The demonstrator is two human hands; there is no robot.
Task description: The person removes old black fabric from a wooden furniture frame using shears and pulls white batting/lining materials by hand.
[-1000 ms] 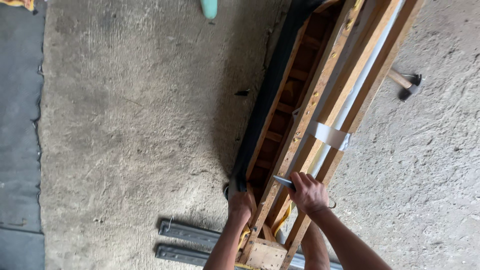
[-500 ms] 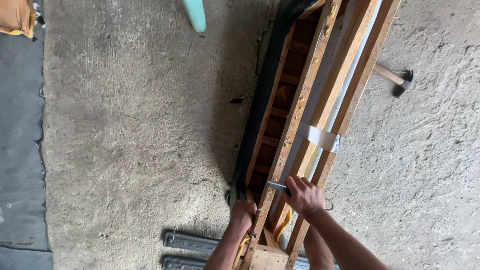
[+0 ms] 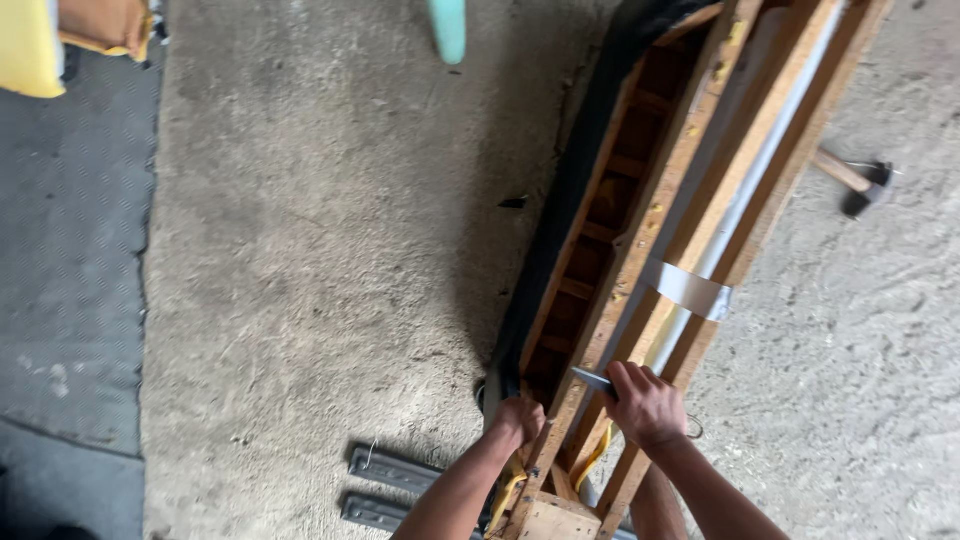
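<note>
Concrete floor (image 3: 320,260), rough, grey and pitted, filling most of the view; darker, finely ribbed flooring (image 3: 70,300) along the left edge. Long wooden furniture frame (image 3: 640,230) lying on the concrete, running diagonally from lower centre to upper right: pale, raw timber rails, short cross slats between them forming a row of box-like cells, black fabric (image 3: 580,170) wrapped down the left flank. Pale pipe-like bar (image 3: 760,170) set between the right-hand rails, banded by a shiny grey metal strap (image 3: 690,288). Yellow cushion-like shape (image 3: 30,45) at the top left corner, turquoise object (image 3: 447,28) at the top edge, blurred. Two dark ridged metal strips (image 3: 390,490) flat on the concrete, just left of the frame's near end. Hammer (image 3: 858,182) with wooden handle resting on the floor, right of the frame, well apart from both hands. Right hand (image 3: 648,405) fisted tight around a slim grey metal tool (image 3: 592,379), tip pointing left over a rail. Left hand (image 3: 520,420) curled closed over the frame's near left edge, at the fabric. Yellow strap (image 3: 592,455) looping low between the rails.
</note>
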